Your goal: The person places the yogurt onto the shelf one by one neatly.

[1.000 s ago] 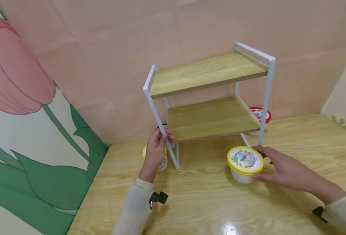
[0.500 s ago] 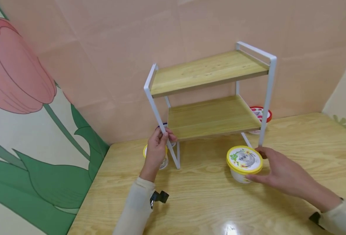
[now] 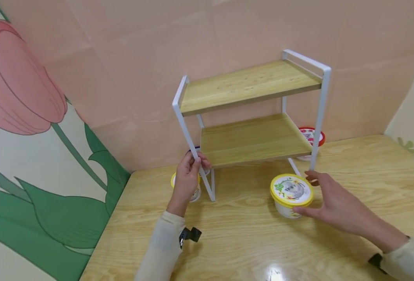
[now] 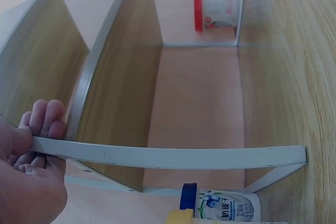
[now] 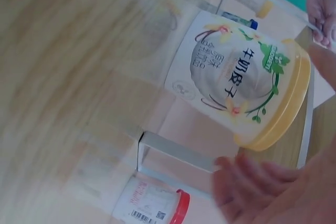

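Note:
My left hand [image 3: 184,181] grips the front left leg of a two-tier shelf rack [image 3: 249,88], which has wooden boards and a white metal frame. In the left wrist view, the fingers [image 4: 47,116] and thumb close round that white bar. A white tub [image 3: 291,190] with a yellow lid stands upright on the table before the rack's right side. Beside it is my right hand [image 3: 344,210], thumb and fingers spread apart. The right wrist view shows the fingers [image 5: 252,177] with a gap to the tub's lid, and the thumb near the lid's other side.
A red-lidded tub [image 4: 218,10] stands behind the rack's right side. At its left are a blue-lidded tub [image 4: 228,205] and another yellow-lidded tub [image 3: 174,181], partly hidden by my left hand. A pink-covered wall [image 3: 140,78] rises behind the table [image 3: 235,242].
My right hand has shifted a little left, its thumb now further across the yellow-lidded tub's side. That tub has moved slightly left. The left hand keeps its grip on the rack's leg.

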Demonstrator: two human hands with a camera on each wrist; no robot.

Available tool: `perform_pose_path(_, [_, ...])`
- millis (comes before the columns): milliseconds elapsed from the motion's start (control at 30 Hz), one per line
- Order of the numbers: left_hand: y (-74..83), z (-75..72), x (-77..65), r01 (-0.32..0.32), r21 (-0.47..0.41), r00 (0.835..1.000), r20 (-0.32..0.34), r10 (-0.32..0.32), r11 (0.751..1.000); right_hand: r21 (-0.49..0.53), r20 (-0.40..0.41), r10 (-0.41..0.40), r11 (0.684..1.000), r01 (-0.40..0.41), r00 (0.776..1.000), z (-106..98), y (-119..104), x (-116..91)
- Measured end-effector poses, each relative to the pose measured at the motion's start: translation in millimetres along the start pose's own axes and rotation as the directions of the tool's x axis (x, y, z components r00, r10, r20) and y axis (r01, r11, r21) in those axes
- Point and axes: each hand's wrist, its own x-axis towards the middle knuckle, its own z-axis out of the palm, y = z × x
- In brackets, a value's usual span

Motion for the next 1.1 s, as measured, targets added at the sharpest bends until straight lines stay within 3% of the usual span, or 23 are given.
perform_pose_path(100, [-0.7,-0.6,0.2,0.0,0.002,1.0,-0.003,0.0,1.0,0.056,-0.008,-0.098,0.994,0.098,0.995,-2,2,2])
perform_pose_path(267, [-0.9,-0.2,2.4,-0.005,0.003,1.0,0.001,0.005,1.0,0.157,0.083,-0.157,0.977,0.143,0.984,-3,7,4])
perform_pose_path(567, [-1.1,-0.1,0.8,-0.002,0.004,1.0,0.001,0.002,1.0,0.118,0.058,-0.198,0.975,0.19,0.978,1,17,6])
perform_pose_path(733, [-1.6,0.6,0.3,0.004,0.002,1.0,-0.002,-0.004,1.0,0.129,0.052,-0.166,0.979,0.159,0.985,0,16,5])
perform_pose_path(1100, [0.1,1.0,-0.1,-0.006,0.0,1.0,-0.007,0.006,1.0,0.121,0.044,0.015,0.992,-0.02,0.999,0,-2,-2])
